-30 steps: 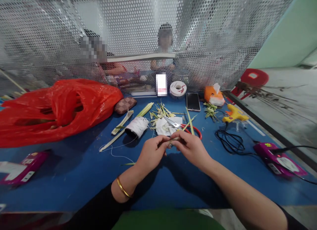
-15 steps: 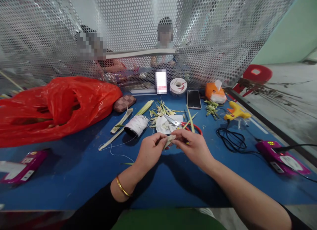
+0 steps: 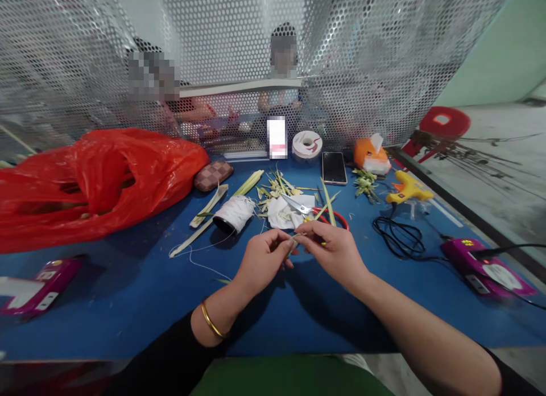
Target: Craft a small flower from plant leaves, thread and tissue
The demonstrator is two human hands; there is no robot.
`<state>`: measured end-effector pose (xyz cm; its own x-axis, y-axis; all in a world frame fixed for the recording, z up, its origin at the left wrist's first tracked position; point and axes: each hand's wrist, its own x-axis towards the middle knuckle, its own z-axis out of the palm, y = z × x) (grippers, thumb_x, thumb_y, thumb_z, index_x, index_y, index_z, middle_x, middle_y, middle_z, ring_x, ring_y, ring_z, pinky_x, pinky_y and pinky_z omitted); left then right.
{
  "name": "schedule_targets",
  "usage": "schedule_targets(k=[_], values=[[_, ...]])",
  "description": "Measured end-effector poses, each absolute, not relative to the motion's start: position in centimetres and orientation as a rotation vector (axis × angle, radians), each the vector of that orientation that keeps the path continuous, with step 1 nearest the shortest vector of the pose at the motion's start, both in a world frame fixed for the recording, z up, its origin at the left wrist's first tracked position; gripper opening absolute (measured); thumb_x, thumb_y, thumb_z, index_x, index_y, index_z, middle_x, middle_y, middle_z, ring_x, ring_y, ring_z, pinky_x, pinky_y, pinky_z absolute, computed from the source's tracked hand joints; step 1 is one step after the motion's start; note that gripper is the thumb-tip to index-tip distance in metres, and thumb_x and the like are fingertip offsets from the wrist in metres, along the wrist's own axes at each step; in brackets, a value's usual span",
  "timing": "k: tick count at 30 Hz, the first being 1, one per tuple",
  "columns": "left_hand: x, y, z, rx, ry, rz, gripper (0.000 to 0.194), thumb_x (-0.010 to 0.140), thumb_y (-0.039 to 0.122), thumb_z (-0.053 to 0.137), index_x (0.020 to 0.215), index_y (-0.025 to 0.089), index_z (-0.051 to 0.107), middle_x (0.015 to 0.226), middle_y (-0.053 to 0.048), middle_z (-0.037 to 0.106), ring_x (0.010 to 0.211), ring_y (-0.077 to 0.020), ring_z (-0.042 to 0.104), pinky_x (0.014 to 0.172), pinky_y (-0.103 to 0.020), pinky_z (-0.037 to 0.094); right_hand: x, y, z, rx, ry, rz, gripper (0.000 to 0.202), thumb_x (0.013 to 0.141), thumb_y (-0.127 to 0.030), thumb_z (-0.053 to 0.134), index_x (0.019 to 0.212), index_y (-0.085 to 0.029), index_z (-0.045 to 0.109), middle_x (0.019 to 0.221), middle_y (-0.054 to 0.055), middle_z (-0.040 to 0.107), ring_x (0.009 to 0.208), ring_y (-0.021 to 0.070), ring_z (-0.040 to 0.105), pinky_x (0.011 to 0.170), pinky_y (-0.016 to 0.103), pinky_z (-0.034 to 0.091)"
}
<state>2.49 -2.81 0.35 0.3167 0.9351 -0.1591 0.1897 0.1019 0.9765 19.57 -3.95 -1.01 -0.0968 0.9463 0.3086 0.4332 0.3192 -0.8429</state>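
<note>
Above the blue table (image 3: pixel 140 305), my left hand (image 3: pixel 264 256) pinches a small pale leaf piece (image 3: pixel 293 243) between thumb and fingers. My right hand (image 3: pixel 335 251) closes on the same piece from the other side, the fingertips of both hands nearly touching. Just beyond them lie red-handled scissors (image 3: pixel 341 218) on a white tissue (image 3: pixel 284 214), with pale green strips (image 3: pixel 327 202) across the handles. A spool of white thread (image 3: pixel 235 214) rests on its side to the left, its loose thread trailing over the table. Small plant scraps (image 3: pixel 277 185) are heaped behind the tissue.
A red plastic bag (image 3: pixel 106 185) and checked pouch (image 3: pixel 214 176) are at left. Behind stand a lit phone (image 3: pixel 277 137) and ribbon roll (image 3: pixel 307 145). A dark phone (image 3: pixel 334 168), yellow glue gun (image 3: pixel 408 188) and purple power strip (image 3: pixel 486 268) are right. People sit beyond the perforated sheet.
The leaf piece between my fingertips has turned and shows less of its surface. My hands have shifted only slightly, and the whole view has tilted a little.
</note>
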Motion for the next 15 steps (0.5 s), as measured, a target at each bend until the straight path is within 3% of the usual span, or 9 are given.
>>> schedule_targets(k=[5,11,15], values=[[2.51,-2.69,0.29,1.148,0.971,0.656,0.028,0.083,0.043,0.062,0.087,0.015,0.065,0.081,-0.005,0.069,0.056,-0.0105,0.061,0.052,-0.022,0.047,19.66,-3.96,-1.09,-1.242,-1.738,0.663,0.01,0.089,-0.022,0.059,0.087,-0.018,0.068,0.07,-0.001,0.067,0.061,0.0118,0.058,0.058,0.023,0.043],[2.24,-2.44,0.35,1.053,1.009,0.646,0.029,0.079,0.045,0.068,0.075,0.016,0.063,0.066,0.001,0.059,0.048,-0.0059,0.047,0.045,-0.018,0.037,19.64,-3.75,-1.03,-1.174,-1.734,0.619,0.012,0.088,-0.016,0.057,0.085,-0.018,0.069,0.077,0.002,0.067,0.067,0.013,0.06,0.062,0.025,0.044],[2.33,-2.56,0.53,1.228,1.074,0.688,0.027,0.08,0.043,0.066,0.072,0.017,0.065,0.056,0.003,0.054,0.048,-0.0077,0.046,0.046,-0.02,0.036,19.8,-3.86,-0.66,-1.153,-1.732,0.622,0.014,0.088,-0.015,0.057,0.081,-0.019,0.069,0.074,0.002,0.065,0.065,0.0128,0.058,0.059,0.025,0.043]])
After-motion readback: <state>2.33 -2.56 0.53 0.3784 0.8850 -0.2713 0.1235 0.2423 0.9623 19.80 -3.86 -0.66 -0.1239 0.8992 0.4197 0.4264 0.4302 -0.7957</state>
